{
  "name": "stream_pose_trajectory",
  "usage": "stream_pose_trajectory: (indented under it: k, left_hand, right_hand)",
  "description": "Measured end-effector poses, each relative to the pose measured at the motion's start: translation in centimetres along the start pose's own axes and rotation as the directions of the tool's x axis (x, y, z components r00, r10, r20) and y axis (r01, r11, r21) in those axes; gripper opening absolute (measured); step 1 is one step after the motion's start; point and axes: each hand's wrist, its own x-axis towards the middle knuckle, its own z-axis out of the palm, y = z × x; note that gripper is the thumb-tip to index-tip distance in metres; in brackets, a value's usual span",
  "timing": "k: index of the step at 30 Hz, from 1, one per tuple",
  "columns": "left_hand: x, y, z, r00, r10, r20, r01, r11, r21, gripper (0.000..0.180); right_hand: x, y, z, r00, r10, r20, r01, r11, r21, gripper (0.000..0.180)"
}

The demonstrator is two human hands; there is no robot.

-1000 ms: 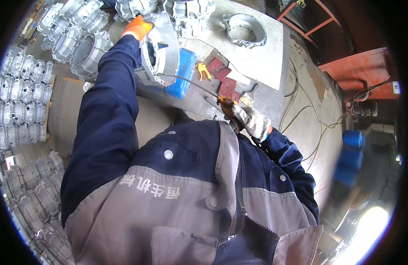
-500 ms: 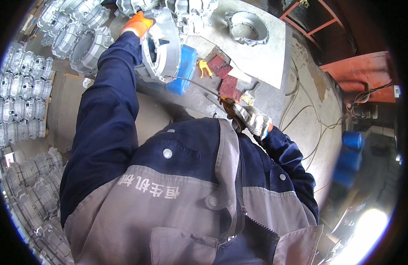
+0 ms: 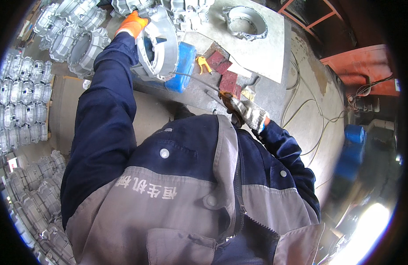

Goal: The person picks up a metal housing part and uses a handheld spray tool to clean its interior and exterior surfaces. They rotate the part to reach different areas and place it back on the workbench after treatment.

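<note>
Hands (image 3: 132, 24) hold a metal housing (image 3: 168, 47) and long-shafted tool (image 3: 227, 103).

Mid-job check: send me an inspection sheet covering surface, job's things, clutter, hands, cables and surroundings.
Surface: grey bench, partly covered by a pale sheet.
Job's things: metal housing; long-shafted tool, tip at the housing's lower edge, contact unclear.
Clutter: yellow air gun, red pads, blue rounded object beside the housing; ring-shaped housing on the sheet.
Hands: left hand, orange-gloved, at the housing's upper left rim, grip unclear; right hand, in a striped glove, closed on the tool's body.
Cables: loose cables on the floor, right of the bench.
Surroundings: stacked housings at left, orange-red metal box at right.
</note>
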Motion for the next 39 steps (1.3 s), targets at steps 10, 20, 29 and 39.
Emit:
stream_pose_trajectory:
  k: [10, 20, 29, 39]
  left_hand:
    - [-0.8, 0.8, -0.8, 1.000, 0.026, 0.006, -0.026, 0.997, 0.066, 0.075]
    - [-0.9, -0.4, -0.6, 0.996, 0.090, -0.002, -0.090, 0.994, -0.064, 0.072]
    - [-0.2, -0.4, 0.6, 0.967, 0.253, -0.024, -0.254, 0.966, -0.059, 0.055]
    - [-1.3, 0.2, 0.1, 0.989, 0.140, 0.050, -0.128, 0.973, -0.194, 0.066]
  right_hand:
    - [4.1, 2.1, 1.0, 0.994, 0.054, -0.092, -0.074, 0.970, -0.232, 0.069]
    - [5.3, 1.8, 1.5, 0.988, 0.039, -0.146, -0.059, 0.989, -0.135, 0.065]
    - [7.7, 1.9, 1.7, 0.991, 0.033, -0.127, -0.010, 0.983, 0.182, 0.063]
    - [10.8, 2.7, 1.1, 0.975, 0.147, -0.165, -0.117, 0.976, 0.182, 0.072]
